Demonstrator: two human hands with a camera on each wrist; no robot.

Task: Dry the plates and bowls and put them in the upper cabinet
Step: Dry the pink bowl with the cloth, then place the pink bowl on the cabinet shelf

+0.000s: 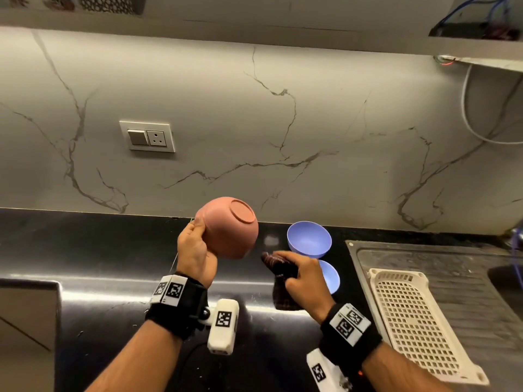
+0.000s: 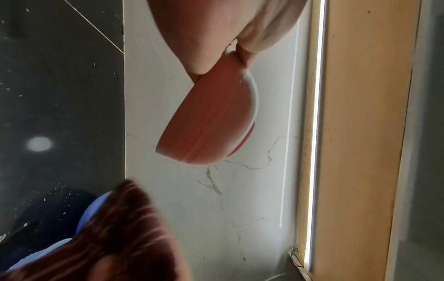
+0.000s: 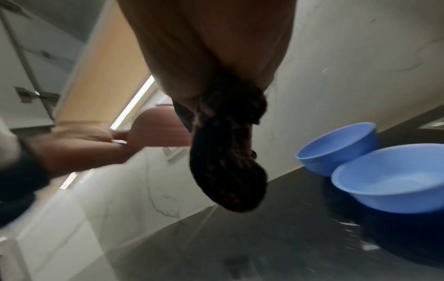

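My left hand (image 1: 195, 250) gripped the rim of the round pink plastic bowl (image 1: 230, 227), held upside down above the black glossy worktop (image 1: 85, 250), its inside hidden from me. My right hand (image 1: 302, 275) clutched a bunched dark brown checked cloth (image 1: 278, 267), just beside the bowl but apart from it. Two light blue plastic bowls (image 1: 309, 239) stood upright near the marble wall; my right hand covered part of the nearer one. A white perforated plastic tray (image 1: 418, 321) lay on the steel sink drainboard (image 1: 452, 261), its far corner cut off.
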